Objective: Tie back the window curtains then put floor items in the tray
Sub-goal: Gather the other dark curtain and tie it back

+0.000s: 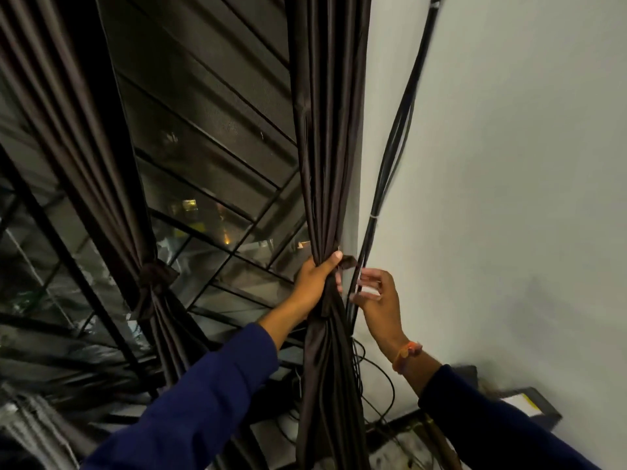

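Note:
Two dark brown curtains hang at a barred window. The left curtain [101, 171] is gathered and bound by a tieback [156, 274] of the same cloth. My left hand [314, 283] grips the gathered right curtain [327, 147] at its waist, thumb over the folds. A short end of the tieback [348, 262] sticks out to the right of that thumb. My right hand [375, 296] is just right of the curtain, fingers curled beside the strap end and the black cables; whether it pinches anything I cannot tell.
A bundle of black cables [390, 164] runs down the white wall [509, 164] right beside the curtain, with loose loops near the floor. A dark tray-like box [539, 407] with paper sits low at the right. Window bars [210, 154] lie behind the curtains.

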